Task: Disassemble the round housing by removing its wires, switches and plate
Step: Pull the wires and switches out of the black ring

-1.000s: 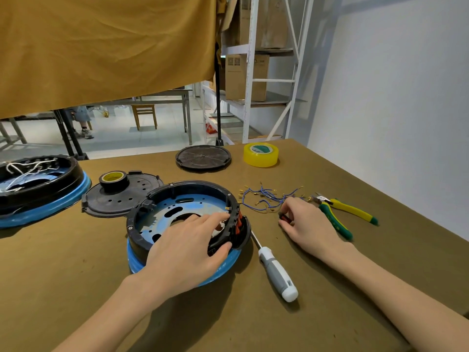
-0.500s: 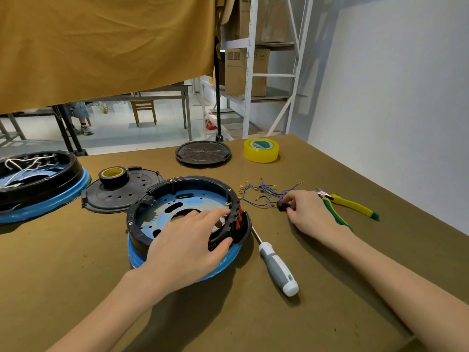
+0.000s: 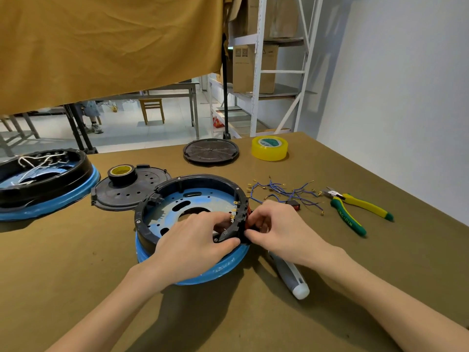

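Left hand point(image 3: 193, 247) clamps round housing point(image 3: 187, 199) rim, thumb outside. Right hand point(image 3: 281, 229) pinches the red switch point(image 3: 250, 219) in its right wall. Loose wires point(image 3: 284, 193) lie toward table's point(image 3: 76, 262) right edge.

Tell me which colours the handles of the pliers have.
Yellow and green, on the pliers; head view.

Both hands cover the near right rim of the round housing point(image 3: 182, 196), so the red switches point(image 3: 250, 212) there perhaps show only as slivers. The screwdriver point(image 3: 291, 278) tip is hidden beneath the right hand point(image 3: 281, 229). The second housing point(image 3: 43, 181) runs off the left edge.
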Motion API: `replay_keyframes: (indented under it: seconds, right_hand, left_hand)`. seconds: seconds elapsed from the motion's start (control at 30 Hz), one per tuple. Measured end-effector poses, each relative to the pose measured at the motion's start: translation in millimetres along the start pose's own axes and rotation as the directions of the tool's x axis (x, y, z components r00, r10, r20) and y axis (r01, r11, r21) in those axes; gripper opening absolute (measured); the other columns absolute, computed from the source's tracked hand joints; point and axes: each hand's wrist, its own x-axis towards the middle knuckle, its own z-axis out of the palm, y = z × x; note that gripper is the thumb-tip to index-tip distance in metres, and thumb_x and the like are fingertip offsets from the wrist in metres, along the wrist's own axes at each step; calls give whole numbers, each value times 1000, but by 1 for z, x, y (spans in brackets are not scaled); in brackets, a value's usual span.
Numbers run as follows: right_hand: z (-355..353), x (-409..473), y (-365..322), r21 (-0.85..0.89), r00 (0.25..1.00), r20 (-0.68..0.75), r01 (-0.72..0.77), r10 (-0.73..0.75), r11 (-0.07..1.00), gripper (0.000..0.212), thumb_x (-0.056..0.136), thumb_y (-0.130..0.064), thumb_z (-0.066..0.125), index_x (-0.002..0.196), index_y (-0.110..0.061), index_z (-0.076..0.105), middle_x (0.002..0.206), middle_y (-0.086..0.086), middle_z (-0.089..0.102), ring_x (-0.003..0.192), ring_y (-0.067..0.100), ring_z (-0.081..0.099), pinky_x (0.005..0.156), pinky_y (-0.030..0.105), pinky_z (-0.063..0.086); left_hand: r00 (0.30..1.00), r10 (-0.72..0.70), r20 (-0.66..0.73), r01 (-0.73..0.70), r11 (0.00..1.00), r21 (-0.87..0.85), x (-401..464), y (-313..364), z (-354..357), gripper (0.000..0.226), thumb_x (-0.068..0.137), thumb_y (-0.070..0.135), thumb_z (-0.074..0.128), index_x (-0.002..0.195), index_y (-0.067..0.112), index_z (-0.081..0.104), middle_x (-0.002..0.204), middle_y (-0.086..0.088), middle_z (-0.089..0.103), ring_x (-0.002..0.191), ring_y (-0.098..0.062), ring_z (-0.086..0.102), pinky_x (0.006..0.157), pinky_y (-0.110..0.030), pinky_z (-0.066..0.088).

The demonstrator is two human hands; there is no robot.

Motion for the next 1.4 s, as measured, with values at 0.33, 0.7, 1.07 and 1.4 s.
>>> replay_keyframes:
  seconds: [0.33, 0.7, 1.07, 1.4]
  right_hand:
    - [2, 0, 5, -66, 987, -60, 146, -150, 987, 13, 91, -34, 71, 98, -23, 70, 89, -13, 60, 80, 5, 58, 69, 22, 49]
    - [4, -4, 6, 29, 976, -53, 214, -212, 977, 8, 95, -28, 67, 93, -20, 65, 82, -8, 63, 76, 13, 59, 64, 25, 48]
    - [8, -6, 8, 140, 977, -83, 208, -198, 968, 5, 93, -20, 68, 90, -22, 64, 77, -4, 64, 71, 17, 58, 65, 35, 50]
    - [7, -7, 6, 150, 983, -130, 151, -132, 977, 10, 89, -20, 75, 92, -22, 66, 80, -9, 67, 71, 12, 63, 61, 15, 48]
  left_hand:
    - [1000, 12, -5, -12, 1000, -29, -1, 3, -2, 43, 94, 57, 60, 135, 44, 59, 115, 25, 69, 103, 2, 64, 85, -38, 59]
    - [999, 40, -23, -41, 998, -39, -4, 1, -3, 50, 93, 60, 58, 137, 59, 34, 114, 34, 66, 99, 2, 64, 80, -40, 60]
    - [999, 25, -47, -29, 995, -94, -1, 0, 0, 46, 92, 51, 67, 137, 46, 60, 121, 27, 68, 113, 3, 61, 90, -37, 59]
    - [997, 21, -79, -25, 998, -53, -5, 1, 0, 50, 92, 55, 64, 140, 58, 49, 116, 26, 70, 101, 0, 65, 76, -38, 62]
